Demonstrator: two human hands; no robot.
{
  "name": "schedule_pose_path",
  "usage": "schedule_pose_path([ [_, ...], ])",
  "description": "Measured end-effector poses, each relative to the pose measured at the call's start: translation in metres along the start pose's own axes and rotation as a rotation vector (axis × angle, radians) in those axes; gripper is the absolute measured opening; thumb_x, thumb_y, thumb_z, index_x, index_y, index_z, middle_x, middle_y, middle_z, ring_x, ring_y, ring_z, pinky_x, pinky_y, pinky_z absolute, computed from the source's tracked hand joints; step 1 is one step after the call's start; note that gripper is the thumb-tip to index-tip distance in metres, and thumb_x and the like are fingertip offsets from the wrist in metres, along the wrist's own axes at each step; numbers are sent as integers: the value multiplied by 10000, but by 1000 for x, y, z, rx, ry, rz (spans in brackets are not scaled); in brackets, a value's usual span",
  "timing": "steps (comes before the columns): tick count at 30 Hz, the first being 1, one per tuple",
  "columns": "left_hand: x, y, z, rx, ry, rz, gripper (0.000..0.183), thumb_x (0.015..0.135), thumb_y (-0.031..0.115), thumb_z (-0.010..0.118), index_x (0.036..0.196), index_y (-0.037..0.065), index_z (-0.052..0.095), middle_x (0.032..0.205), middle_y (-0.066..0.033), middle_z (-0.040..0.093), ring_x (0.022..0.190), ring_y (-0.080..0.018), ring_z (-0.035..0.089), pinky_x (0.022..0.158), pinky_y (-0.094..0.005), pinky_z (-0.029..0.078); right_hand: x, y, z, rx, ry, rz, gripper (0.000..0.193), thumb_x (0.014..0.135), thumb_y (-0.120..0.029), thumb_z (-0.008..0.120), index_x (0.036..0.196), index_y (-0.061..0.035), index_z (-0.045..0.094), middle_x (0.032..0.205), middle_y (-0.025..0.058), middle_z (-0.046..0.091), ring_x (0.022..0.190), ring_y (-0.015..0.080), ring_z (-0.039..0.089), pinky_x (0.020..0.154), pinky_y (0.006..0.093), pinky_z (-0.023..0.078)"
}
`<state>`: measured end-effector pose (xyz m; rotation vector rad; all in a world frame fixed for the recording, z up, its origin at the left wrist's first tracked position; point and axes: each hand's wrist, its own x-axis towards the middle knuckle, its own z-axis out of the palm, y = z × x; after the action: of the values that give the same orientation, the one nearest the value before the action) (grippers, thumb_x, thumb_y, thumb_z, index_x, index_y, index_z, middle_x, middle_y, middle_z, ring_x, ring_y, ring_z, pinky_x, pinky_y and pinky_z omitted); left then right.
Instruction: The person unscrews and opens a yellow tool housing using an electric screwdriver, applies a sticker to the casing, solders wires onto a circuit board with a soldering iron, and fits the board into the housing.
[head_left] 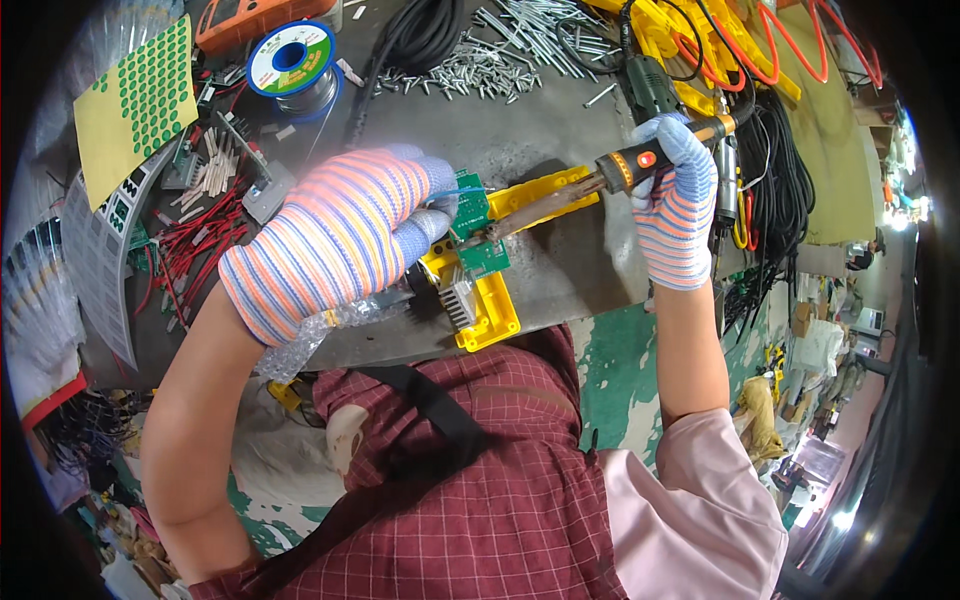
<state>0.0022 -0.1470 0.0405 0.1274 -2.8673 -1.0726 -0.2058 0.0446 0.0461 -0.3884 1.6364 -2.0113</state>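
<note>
Both my hands wear striped knit gloves. My right hand [678, 205] is closed round the black and orange handle of a soldering iron [627, 163], which has a small red light on it. Its long, discoloured tip points left and down and meets the green circuit board [470, 200]. That board lies across an open yellow plastic housing [492, 308], near a finned metal heat sink [458, 300]. At the board's left edge, my left hand [340, 220] has its fingers pinched on a thin blue wire [472, 191] that runs over the board. The exact fingertip grip is partly hidden.
A solder spool [292, 70] stands at the back left, beside red wires [195, 245] and a sheet of green stickers [140, 95]. Loose screws [475, 70] lie at the back. Black cables [775, 190] hang at the right, below a coiled orange cord [800, 50].
</note>
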Motion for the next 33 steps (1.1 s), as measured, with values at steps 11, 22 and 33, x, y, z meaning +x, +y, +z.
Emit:
schedule_pose_path([
  [11,-1,9,3,174,28,16,168,829,172,665,917,29,652,823,-149,615,791,-356,611,716,-440,495,0,2,-4,-46,18,-5,167,919,-246,650,843,-99,627,659,-7,596,470,53,506,417,187,384],
  [22,2,9,7,241,85,67,181,809,152,672,947,35,657,818,-142,612,807,-341,619,738,-439,496,-3,3,5,-102,47,-38,116,910,-197,684,863,-104,634,707,3,632,505,49,531,433,176,397],
  [33,2,13,10,297,91,46,188,801,156,683,961,59,662,818,-139,609,806,-347,614,757,-445,485,12,15,-14,-27,-103,-116,129,883,-195,671,909,-74,633,813,27,641,673,105,592,606,244,493],
])
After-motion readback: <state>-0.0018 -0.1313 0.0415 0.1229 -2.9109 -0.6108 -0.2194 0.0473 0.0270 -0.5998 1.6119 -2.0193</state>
